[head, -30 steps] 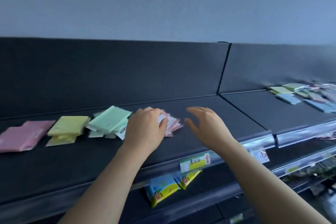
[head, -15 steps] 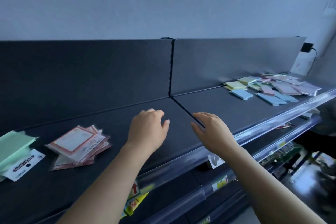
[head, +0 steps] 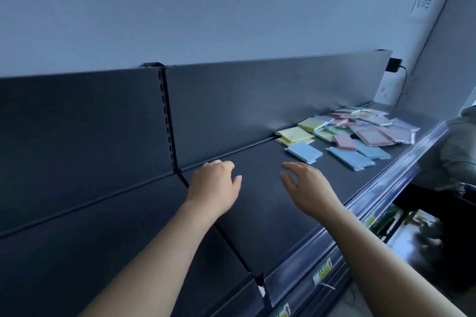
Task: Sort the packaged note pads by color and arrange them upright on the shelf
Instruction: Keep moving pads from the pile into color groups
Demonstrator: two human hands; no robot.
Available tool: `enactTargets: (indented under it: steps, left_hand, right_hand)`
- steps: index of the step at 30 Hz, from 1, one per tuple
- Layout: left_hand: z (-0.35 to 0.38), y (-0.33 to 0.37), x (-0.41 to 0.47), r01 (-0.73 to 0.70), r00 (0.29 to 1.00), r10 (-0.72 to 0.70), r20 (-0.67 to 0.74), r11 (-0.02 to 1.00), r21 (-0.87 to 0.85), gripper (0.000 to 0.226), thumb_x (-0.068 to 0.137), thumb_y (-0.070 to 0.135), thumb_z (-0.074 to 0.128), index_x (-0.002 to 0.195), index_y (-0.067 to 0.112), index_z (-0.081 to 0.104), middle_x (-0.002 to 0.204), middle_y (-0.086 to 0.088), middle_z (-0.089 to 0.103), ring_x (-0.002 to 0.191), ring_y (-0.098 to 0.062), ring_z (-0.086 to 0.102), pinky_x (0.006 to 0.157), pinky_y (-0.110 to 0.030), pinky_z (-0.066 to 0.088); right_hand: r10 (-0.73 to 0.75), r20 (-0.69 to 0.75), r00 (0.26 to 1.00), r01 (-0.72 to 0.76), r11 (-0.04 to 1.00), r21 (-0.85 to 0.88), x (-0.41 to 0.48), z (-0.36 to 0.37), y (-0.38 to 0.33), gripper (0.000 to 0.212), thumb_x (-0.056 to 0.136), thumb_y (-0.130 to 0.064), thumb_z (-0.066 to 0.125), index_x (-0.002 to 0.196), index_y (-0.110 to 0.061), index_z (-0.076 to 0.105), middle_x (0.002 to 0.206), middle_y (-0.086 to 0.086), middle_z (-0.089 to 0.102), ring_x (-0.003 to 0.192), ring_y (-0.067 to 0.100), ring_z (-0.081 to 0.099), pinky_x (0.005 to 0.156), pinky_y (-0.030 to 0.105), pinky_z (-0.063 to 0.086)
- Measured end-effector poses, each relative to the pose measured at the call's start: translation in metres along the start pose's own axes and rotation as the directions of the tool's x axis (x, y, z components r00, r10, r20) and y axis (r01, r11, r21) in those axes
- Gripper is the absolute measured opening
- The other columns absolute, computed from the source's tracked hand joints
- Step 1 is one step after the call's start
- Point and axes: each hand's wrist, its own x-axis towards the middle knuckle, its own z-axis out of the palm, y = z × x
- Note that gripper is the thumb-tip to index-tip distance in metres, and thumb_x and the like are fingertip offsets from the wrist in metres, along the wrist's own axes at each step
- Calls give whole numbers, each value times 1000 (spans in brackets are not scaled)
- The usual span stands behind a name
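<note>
Both of a person's bare hands hovered over the dark shelf (head: 257, 216), holding nothing: the left hand (head: 213, 185) with fingers loosely curled, the right hand (head: 309, 188) open with fingers spread and relaxed. A slotted upright (head: 167, 116) divided the back panel (head: 257, 100) behind the left hand, and a clear price rail (head: 360, 210) carrying a label (head: 323, 271) ran along the shelf's front edge. The packaged note pads (head: 360, 131) lay well to the right at the shelf's far end, colors mixed in a loose, overlapping heap, every one flat rather than upright. The nearest, a blue pad (head: 304, 152), sat apart from the right hand, its long side angled toward the rail; yellow pads (head: 293, 134) lay just behind it against the back panel. A black plug (head: 394, 65) hung on the wall beyond.
</note>
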Motion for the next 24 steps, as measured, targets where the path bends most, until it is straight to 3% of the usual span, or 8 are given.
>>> enactTargets:
  steps: [5, 10, 13, 17, 21, 24]
  left_hand:
    - [33, 21, 45, 33, 998, -33, 43, 999, 10, 32, 96, 37, 48, 117, 15, 59, 106, 1, 59, 102, -21, 55, 82, -33, 47]
    - [67, 49, 84, 104, 994, -104, 35, 995, 8, 33, 96, 37, 49, 118, 15, 59, 109, 0, 58, 103, -21, 55, 79, -31, 45]
    - [85, 68, 105, 162, 986, -161, 33, 987, -12, 36, 96, 38, 49, 123, 15, 57, 113, 0, 58, 105, -20, 55, 81, -31, 45]
    - [107, 95, 130, 215, 976, -214, 30, 976, -33, 39, 96, 38, 50, 128, 16, 55, 119, 0, 56, 107, -19, 55, 81, -29, 46]
    - [128, 122, 145, 257, 965, -254, 60, 965, -50, 37, 95, 38, 50, 120, 13, 58, 119, 0, 54, 104, -19, 55, 80, -31, 48]
    - [141, 133, 153, 295, 954, -291, 78, 954, -54, 38, 95, 41, 50, 115, 10, 59, 119, -2, 53, 105, -22, 53, 86, -37, 49]
  right_hand:
    - [71, 16, 997, -71, 997, 14, 44, 6, 55, 31, 98, -22, 44, 108, 2, 62, 111, 14, 64, 107, 31, 55, 88, 40, 43]
    - [48, 81, 996, -48, 999, -2, 103, 15, 122, 38, 101, -21, 39, 134, -6, 51, 143, 12, 46, 132, 28, 39, 105, 36, 33]
    - [4, 133, 991, 0, 999, -32, 138, 19, 156, 39, 100, -16, 41, 136, -3, 44, 144, 17, 41, 134, 31, 34, 105, 36, 31]
    - [-69, 184, 980, 75, 997, -29, 182, 27, 188, 47, 100, -19, 38, 145, -6, 32, 155, 15, 25, 144, 26, 19, 116, 35, 19]
    - [-150, 252, 956, 177, 980, -86, 202, 41, 203, 41, 101, -24, 30, 139, -10, 34, 150, 9, 31, 144, 23, 17, 117, 36, 16]
    - [-232, 209, 950, 260, 959, -116, 204, 45, 208, 34, 101, -26, 28, 128, -14, 45, 136, 3, 44, 137, 23, 30, 113, 36, 20]
